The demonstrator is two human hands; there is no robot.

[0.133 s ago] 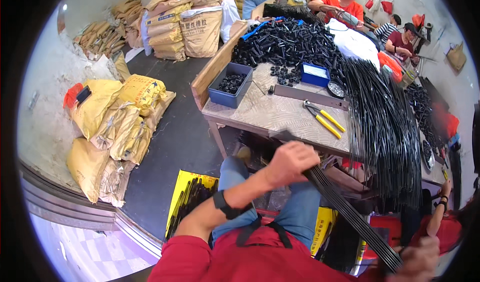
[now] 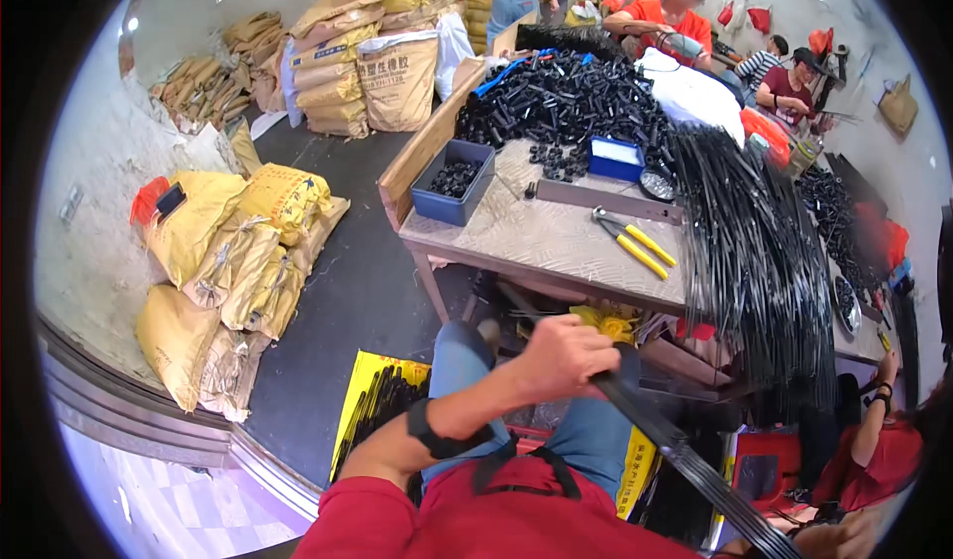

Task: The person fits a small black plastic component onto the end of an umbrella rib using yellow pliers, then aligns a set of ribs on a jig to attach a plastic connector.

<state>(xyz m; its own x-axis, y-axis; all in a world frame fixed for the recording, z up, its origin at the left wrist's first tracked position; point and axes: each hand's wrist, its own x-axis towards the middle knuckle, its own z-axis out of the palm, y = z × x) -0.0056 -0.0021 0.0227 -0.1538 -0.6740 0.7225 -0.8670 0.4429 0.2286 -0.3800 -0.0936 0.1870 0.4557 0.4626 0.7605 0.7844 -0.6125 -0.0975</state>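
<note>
My left hand (image 2: 568, 357), with a black band on its wrist, is closed around a bundle of long thin black rods (image 2: 685, 457). The bundle slants over my lap, from below the table's front edge toward the lower right. At its lower end is my right hand (image 2: 842, 537), partly cut off by the picture's rim. Its fingers look curled against the rods, though they show only in part. Yellow-handled pliers (image 2: 637, 243) lie on the worktable (image 2: 541, 249) beyond my left hand, beside a flat metal bar (image 2: 606, 200).
A grey-blue bin (image 2: 452, 202) of small black parts stands at the table's left. Behind it are a heap of black pieces (image 2: 566, 97) and a blue box (image 2: 615, 157). Long black rods (image 2: 745, 271) overhang the table's right. Sacks (image 2: 233, 261) are piled left. Co-workers sit at right.
My left hand has come down a little, closer to my lap, with the bundle in it. My right hand has dropped toward the lower rim. The whole view has shifted slightly.
</note>
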